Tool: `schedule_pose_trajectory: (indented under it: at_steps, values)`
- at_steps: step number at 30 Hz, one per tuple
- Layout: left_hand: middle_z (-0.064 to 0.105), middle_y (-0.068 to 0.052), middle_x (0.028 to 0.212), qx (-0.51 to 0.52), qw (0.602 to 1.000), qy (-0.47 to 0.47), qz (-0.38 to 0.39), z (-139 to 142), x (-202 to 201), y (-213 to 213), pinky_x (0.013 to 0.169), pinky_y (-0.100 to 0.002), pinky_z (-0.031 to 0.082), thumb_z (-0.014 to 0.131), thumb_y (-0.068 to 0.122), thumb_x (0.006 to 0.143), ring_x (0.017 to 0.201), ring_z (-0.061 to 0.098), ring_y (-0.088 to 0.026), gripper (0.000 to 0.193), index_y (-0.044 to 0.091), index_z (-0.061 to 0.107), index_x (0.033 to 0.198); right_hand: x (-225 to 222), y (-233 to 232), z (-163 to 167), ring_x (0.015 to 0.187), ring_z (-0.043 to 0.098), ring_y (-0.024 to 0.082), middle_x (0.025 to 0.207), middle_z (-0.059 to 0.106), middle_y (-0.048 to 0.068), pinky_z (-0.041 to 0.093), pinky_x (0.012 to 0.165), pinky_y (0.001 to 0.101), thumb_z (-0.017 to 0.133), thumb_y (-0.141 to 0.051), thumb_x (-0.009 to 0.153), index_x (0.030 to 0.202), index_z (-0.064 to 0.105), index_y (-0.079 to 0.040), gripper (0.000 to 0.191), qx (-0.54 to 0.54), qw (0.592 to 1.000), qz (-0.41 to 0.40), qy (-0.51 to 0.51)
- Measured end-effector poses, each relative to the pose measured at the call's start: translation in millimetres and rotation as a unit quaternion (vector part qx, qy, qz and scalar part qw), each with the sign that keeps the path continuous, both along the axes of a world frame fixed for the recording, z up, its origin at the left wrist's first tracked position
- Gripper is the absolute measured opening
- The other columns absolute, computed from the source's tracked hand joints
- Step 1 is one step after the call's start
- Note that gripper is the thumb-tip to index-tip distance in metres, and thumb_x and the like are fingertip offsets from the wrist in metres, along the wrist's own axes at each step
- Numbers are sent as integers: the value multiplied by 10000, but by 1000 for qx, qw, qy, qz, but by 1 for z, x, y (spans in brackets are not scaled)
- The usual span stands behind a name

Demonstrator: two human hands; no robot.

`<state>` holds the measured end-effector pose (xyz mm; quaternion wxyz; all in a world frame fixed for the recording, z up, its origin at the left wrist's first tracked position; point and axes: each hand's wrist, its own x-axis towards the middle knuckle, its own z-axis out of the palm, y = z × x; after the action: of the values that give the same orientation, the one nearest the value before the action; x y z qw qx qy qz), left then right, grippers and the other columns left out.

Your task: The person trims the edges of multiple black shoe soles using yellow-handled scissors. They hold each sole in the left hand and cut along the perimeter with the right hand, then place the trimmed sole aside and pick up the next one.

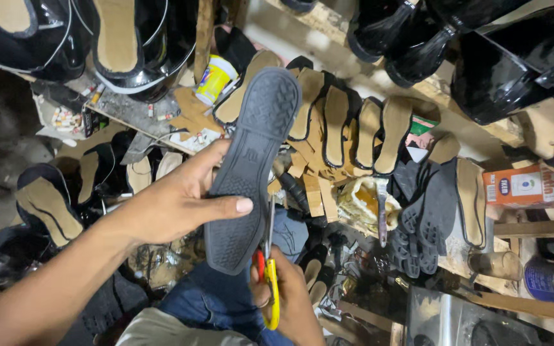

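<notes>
Crowded shoe workshop with wooden shelves (pixel 328 25) of glossy black uppers behind; left hand (pixel 174 205) closed around thin dark rubber sole (pixel 251 166), held up at mid-length, probably light, bendy and grippy; right hand (pixel 290 301) closed on yellow-handled scissors (pixel 269 269) at sole's lower edge.

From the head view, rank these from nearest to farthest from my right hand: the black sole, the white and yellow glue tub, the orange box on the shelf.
Measured from the right hand, which holds the scissors:
1. Black sole: just above the hand, its edge at the scissor blades, held by the left hand.
2. White and yellow glue tub: far up and to the left.
3. Orange box: far right, on the shelf.
</notes>
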<state>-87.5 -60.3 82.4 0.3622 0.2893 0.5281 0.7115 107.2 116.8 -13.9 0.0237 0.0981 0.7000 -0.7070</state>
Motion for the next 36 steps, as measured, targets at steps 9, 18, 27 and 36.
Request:
schedule_pose_trajectory:
  at_steps: [9,18,27,36]
  values:
    - [749,-100,1088,-27,995,-44,81,-4,-8,-3,857,-341,630,679,83,886,962,731,-166,603,110,481,1454,-3,1,6,712,550,59,816,598,0,459,641,224,659,-164,942,1092,628,15,236,85,995,13,46]
    - [728,-160,1130,66,987,-96,106,-26,12,10,873,-370,615,720,15,885,988,721,-196,551,55,487,1383,-4,-11,1,760,474,84,863,534,-12,393,666,238,764,-395,953,1189,637,79,543,-85,993,-27,73]
    - [740,-174,1141,68,973,-204,87,-25,32,17,876,-375,622,700,-40,859,978,737,-203,560,44,511,1379,-9,-9,10,779,611,45,872,692,-17,504,697,221,717,-45,887,1095,654,12,225,88,988,-55,112]
    - [746,-156,1080,59,968,-220,100,-27,33,13,815,-358,625,686,-35,854,912,734,-188,572,56,525,1396,-19,-9,15,736,529,69,833,601,-30,452,663,236,582,-271,1005,1226,606,-6,346,112,986,-27,119]
